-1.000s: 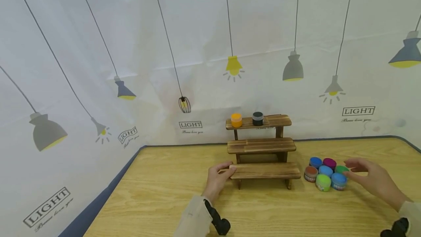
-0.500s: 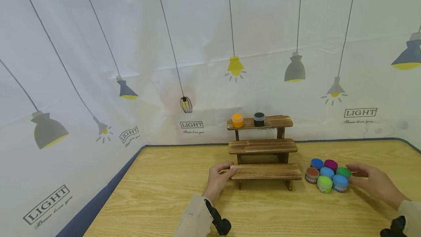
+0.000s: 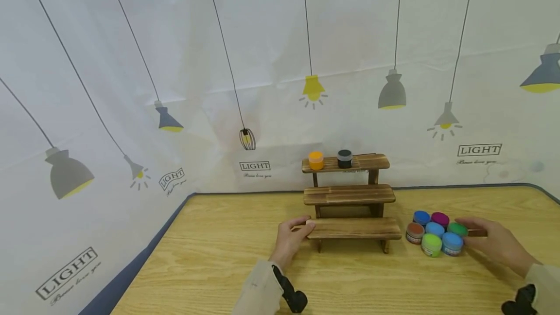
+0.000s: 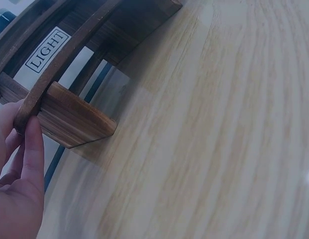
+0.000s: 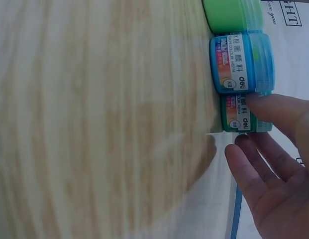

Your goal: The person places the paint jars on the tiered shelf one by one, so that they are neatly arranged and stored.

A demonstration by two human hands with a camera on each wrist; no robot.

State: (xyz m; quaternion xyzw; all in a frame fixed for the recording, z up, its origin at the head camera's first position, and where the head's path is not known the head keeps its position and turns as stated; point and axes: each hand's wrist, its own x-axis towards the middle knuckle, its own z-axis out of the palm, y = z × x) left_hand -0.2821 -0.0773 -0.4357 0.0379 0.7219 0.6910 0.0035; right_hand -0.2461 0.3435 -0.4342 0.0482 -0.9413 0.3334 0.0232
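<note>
We are seeing nine small jars in play, and we are judging the work to be at an early stage: two are standing upright on the top tier of a three-tiered rack of brown wood [image 3: 354, 228], one an orange round jar [image 3: 316, 160], the other a black round jar with a grey band [image 3: 344, 159], set apart from each other. Seven are sitting on the tabletop to the rack's right, closely clustered: a dark blue-lidded jar [image 3: 422, 218], a magenta-lidded jar [image 3: 439, 219], a reddish-brown jar [image 3: 414, 233], two light blue jars [image 3: 452, 244], a lime green jar [image 3: 431, 245] and a dark green-lidded jar [image 3: 457, 229].

We are finding the right hand [image 3: 496, 239] at that dark green one, on the cluster's right side, apparently pinching it between thumb and fingers while it is resting on the table. The left hand [image 3: 289, 239] is pinching the left end of the rack's lowest plank.

Beneath, we are looking at a pale wood-grain table [image 3: 210, 256] with a dark blue edge [image 3: 126, 276]; behind it a creased white sheet [image 3: 358, 38] is hanging, printed with pendant lamps [image 3: 392, 92] and the word "LIGHT" [image 3: 255, 166].
</note>
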